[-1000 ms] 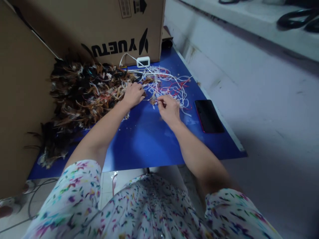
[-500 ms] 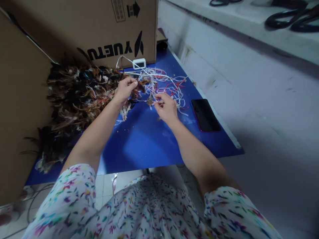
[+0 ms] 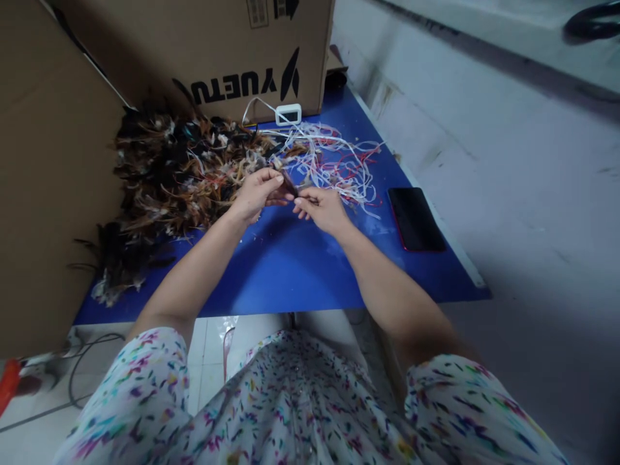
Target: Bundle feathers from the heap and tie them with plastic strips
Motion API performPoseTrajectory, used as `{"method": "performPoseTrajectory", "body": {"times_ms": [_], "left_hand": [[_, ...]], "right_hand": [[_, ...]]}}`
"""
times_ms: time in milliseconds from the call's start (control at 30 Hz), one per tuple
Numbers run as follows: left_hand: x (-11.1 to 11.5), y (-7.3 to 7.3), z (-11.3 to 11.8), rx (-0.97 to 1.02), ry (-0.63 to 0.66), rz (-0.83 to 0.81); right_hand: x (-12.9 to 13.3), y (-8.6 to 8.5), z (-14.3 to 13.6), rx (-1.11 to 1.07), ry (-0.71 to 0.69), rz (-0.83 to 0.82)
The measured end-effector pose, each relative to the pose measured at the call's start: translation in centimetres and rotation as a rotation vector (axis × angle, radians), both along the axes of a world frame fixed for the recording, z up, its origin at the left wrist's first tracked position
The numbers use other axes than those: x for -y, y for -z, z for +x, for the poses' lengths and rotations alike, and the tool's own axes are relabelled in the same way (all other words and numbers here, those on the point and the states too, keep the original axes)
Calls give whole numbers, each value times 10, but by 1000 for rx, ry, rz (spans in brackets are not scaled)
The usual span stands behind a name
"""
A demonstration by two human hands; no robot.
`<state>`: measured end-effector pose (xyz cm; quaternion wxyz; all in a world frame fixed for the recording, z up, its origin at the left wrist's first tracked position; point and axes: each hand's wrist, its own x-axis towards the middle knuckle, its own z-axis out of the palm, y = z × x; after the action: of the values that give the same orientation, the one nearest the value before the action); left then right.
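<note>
Between my hands, above the blue tabletop, is a small dark brown feather [image 3: 289,185]. My left hand [image 3: 259,194] pinches it from the left, thumb against fingers. The fingertips of my right hand [image 3: 322,208] close on its right-hand end, almost touching the left fingers. Behind and to the left lies a large heap of brown, black and cream feathers [image 3: 169,174]. White and red strips [image 3: 349,161] lie in a loose tangle just beyond my right hand.
A small white digital device [image 3: 288,115] stands by the cardboard box [image 3: 256,39] at the back. To the right lies a black phone [image 3: 416,219] near the wall [image 3: 484,161]. The blue tabletop [image 3: 290,278] ends close to my body. Another cardboard panel [image 3: 48,181] rises at left.
My hands have come together, and a dark feather now shows between them. The right fingers have left the edge of the strips. The whole view has shifted slightly.
</note>
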<state>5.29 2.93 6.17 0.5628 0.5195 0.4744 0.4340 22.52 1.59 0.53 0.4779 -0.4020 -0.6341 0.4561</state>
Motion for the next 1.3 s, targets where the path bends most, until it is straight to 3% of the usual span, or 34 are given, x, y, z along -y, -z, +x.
{"method": "performPoseTrajectory", "body": {"times_ms": [167, 300, 467, 633, 1300], "left_hand": [[12, 11, -1, 95, -184, -33], [29, 27, 1, 106, -235, -108], [44, 46, 7, 82, -100, -113], [46, 55, 10, 81, 10, -60], [42, 64, 9, 93, 17, -22]], "right_hand": [[3, -3, -3, -138, -41, -189], [5, -3, -3, -229, -34, -245], [5, 3, -3, -224, -10, -221], [6, 5, -4, -233, -36, -285], [6, 0, -5, -194, -32, -275]]}}
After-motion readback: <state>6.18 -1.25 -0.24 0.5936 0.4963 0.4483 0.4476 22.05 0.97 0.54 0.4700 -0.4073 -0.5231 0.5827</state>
